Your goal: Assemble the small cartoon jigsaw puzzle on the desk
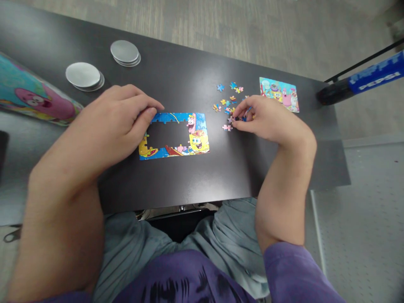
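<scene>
Nearest us, at six o'clock: purple cloth shirt with black print [186,277]. Our hands well apart. Left hand [121,118], ten o'clock, covers upper-left corner of rectangular blue-and-yellow cardboard puzzle frame [198,145] near dial centre on dark tabletop [176,181]; we cannot tell whether it grips. Right hand [267,118], two o'clock, pinches pale mauve cardboard piece [230,120] beside loose multicoloured puzzle pieces [220,87], one o'clock.
</scene>
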Tool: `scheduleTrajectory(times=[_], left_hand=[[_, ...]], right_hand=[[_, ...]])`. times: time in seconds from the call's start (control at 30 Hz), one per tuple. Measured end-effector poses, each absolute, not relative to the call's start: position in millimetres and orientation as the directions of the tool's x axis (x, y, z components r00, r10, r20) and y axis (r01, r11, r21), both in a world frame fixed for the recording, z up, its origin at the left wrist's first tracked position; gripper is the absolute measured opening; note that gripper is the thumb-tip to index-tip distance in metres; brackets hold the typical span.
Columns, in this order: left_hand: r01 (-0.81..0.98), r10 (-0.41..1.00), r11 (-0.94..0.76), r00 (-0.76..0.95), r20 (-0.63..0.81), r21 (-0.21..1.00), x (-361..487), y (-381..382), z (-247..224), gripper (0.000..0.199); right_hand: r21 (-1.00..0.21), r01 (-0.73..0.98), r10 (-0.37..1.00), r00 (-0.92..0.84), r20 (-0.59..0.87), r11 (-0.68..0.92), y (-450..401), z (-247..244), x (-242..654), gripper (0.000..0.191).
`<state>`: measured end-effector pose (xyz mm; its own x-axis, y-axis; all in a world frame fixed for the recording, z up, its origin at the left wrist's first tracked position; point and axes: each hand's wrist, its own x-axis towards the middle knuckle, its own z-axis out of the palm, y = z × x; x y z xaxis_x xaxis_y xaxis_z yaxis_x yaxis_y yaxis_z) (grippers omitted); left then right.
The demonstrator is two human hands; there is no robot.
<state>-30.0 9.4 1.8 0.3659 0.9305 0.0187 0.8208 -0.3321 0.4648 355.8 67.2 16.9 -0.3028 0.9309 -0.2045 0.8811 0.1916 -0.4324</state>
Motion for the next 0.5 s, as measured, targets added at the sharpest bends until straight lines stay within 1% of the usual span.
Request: scheduleTrajectory(times=[0.17, 0.27, 0.37, 0.4, 0.5], left_hand=[[0.835, 0.926, -0.332, 0.376, -0.016, 0.439, -29, 7, 5, 0.071], [0.835, 0.932, -0.321, 0.362, -0.006, 0.448, -29, 6, 4, 0.066], [0.813, 0.932, -0.333, 0.361, 0.037, 0.478, -32, 9, -2, 0.056], [0.804, 0.931, -0.340, 0.361, 0.054, 0.488, -33, 10, -4, 0.054], [0.794, 0.926, -0.357, 0.372, 0.072, 0.491, -35, 13, -9, 0.056]], right_hand=[[-0.458, 0.875, 0.921, -0.297, -0.250, 0.158, 65, 19, 354, 0.025], [-0.581, 0.798, 0.911, -0.347, -0.223, 0.162, 61, 22, 350, 0.022], [-0.714, 0.669, 0.910, -0.399, -0.109, 0.208, 51, 30, 335, 0.019], [-0.739, 0.634, 0.905, -0.418, -0.079, 0.229, 46, 33, 327, 0.020], [-0.771, 0.570, 0.852, -0.519, -0.070, 0.284, 35, 38, 298, 0.013]])
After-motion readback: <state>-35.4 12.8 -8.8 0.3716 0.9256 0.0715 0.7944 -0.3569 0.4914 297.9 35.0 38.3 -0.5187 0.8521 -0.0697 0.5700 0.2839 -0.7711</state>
